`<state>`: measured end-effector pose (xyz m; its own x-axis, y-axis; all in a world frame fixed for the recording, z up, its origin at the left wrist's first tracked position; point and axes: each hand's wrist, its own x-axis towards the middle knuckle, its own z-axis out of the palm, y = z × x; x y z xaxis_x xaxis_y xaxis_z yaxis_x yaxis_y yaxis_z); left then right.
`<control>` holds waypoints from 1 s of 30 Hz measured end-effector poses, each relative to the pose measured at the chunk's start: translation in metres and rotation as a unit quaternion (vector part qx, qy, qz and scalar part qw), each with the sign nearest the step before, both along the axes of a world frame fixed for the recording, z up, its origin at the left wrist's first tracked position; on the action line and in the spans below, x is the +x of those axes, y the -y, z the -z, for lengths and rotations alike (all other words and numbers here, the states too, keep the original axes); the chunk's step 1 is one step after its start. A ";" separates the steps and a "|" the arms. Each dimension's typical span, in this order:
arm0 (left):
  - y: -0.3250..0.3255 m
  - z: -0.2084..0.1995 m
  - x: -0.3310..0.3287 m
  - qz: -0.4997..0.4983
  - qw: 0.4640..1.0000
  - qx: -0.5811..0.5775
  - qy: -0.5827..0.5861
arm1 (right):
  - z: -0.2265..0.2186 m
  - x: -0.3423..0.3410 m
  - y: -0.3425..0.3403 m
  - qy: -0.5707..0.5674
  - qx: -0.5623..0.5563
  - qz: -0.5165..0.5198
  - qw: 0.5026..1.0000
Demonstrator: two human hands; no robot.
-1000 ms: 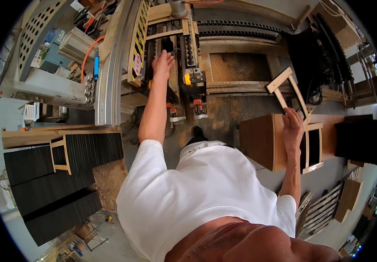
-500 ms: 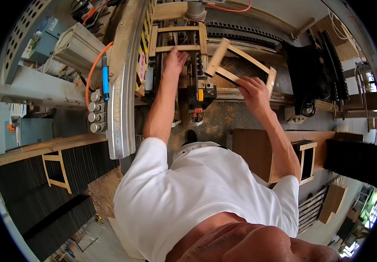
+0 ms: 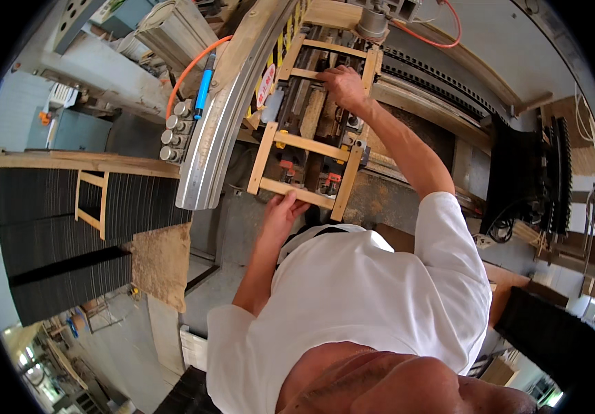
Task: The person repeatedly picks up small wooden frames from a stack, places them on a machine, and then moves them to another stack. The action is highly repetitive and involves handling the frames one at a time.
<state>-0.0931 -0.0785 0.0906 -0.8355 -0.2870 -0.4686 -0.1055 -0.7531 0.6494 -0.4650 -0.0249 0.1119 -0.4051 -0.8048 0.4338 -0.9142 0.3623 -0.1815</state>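
Note:
A light wooden frame [image 3: 311, 146] with two side bars and two crosspieces is held close to my body, over the front end of the machine. My left hand [image 3: 285, 210] is closed on its near crosspiece, thumb on top. Farther away, a second wooden frame [image 3: 335, 48] lies in the machine [image 3: 313, 114] between its rails. My right hand [image 3: 346, 88] reaches over to that frame, its fingers curled at the near crosspiece by the right side bar. Part of the far frame is hidden under this hand.
A thick metal beam [image 3: 204, 165] with a blue marker-like pen [image 3: 205, 86] runs along the left. Round knobs [image 3: 172, 131] sit beside it. Another wooden frame [image 3: 104, 200] lies on stacked black pieces [image 3: 35, 196] at the left. Black hanging material [image 3: 515, 165] stands right.
The frame my right hand carried is now in my left hand, lowered in front of me. My right hand has moved to the far frame, where my left was. The view has turned.

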 end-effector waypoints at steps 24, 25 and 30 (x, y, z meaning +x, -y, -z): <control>-0.028 0.076 0.090 -0.276 0.956 0.015 0.094 | -0.010 -0.067 0.013 -0.090 0.086 0.027 0.992; -0.029 0.079 0.093 -0.278 0.955 0.013 0.101 | -0.010 -0.066 0.014 -0.095 0.085 0.029 0.991; -0.032 0.088 0.103 -0.297 0.946 0.011 0.130 | -0.012 -0.067 0.012 -0.078 0.090 0.023 0.993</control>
